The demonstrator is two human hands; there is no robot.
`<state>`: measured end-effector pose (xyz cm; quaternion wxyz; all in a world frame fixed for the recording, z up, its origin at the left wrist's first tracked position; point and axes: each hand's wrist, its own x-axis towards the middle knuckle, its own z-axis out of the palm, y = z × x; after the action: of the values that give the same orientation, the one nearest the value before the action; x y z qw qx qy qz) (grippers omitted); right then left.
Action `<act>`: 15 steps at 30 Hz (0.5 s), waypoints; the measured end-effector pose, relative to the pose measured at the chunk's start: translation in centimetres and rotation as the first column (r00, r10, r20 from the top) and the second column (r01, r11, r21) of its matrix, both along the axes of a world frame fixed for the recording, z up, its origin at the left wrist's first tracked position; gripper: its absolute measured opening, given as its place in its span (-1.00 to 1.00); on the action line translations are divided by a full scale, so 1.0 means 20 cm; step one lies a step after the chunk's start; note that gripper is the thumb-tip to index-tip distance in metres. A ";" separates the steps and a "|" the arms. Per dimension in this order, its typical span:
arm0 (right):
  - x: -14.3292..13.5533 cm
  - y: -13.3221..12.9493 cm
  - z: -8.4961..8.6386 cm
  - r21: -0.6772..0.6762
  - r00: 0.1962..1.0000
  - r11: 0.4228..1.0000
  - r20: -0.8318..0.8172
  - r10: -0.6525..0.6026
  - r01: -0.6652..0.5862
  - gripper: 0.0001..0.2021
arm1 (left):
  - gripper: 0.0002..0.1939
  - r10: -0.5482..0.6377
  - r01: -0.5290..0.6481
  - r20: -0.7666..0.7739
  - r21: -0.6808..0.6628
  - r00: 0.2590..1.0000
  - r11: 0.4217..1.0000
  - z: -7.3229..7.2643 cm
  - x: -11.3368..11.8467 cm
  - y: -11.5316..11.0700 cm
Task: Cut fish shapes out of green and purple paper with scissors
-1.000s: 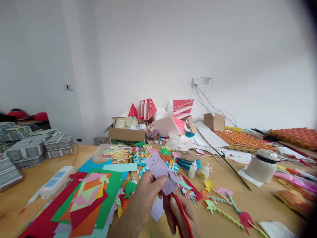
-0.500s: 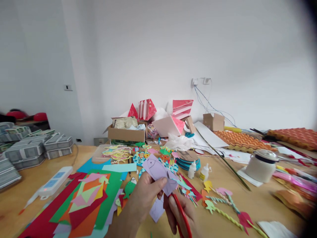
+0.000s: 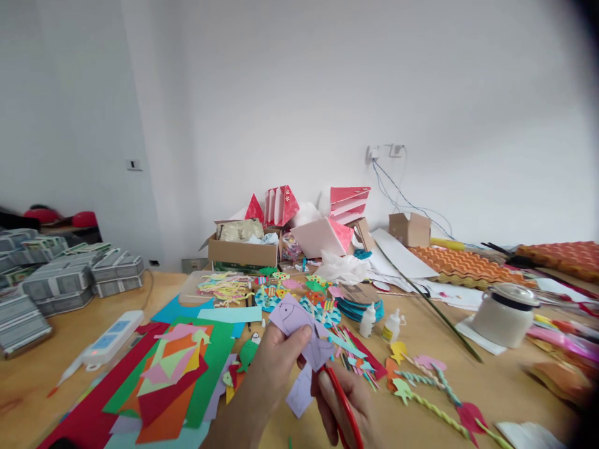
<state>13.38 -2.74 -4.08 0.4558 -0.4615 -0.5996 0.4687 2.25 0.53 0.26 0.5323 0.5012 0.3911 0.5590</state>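
Note:
Between its thumb and fingers my left hand (image 3: pixel 281 355) pinches a piece of purple paper (image 3: pixel 289 315) with a fish outline and an eye drawn on it. Red-handled scissors (image 3: pixel 344 402) are in my right hand (image 3: pixel 349 393), its fingers wrapped round the handles. The blades meet the lower right part of the purple paper; how far they are apart cannot be made out. Below the hands, another purple piece (image 3: pixel 300 393) with drawn lines lies on the table.
Coloured paper sheets (image 3: pixel 173 374) and a glue gun (image 3: pixel 112 340) lie at the left. Glue bottles (image 3: pixel 367 320), paper fish on twisted cords (image 3: pixel 435 408) and a lidded pot (image 3: pixel 505 318) stand or lie at the right. Behind are a cardboard box (image 3: pixel 243 252) and a long stick (image 3: pixel 430 305).
The view has shifted slightly, so the table things appear a little further right. Both hands keep their holds, and the purple paper is tilted slightly differently at the scissors.

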 end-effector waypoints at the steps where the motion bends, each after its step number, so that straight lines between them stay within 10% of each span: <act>1: 0.00 0.00 0.00 0.004 1.000 1.000 -0.007 0.008 -0.008 -0.48 | -0.86 0.001 -0.001 0.004 -0.005 1.000 1.000 0.00 0.00 0.00; 15: 0.01 0.01 -0.01 0.031 0.996 0.996 0.007 0.086 -0.086 -0.49 | -0.87 0.020 -0.020 0.000 -0.030 1.000 0.999 0.01 0.00 -0.02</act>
<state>13.62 -2.58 -4.22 0.4409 -0.4293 -0.6275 0.4770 2.31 0.23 0.54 0.5342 0.4892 0.4043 0.5584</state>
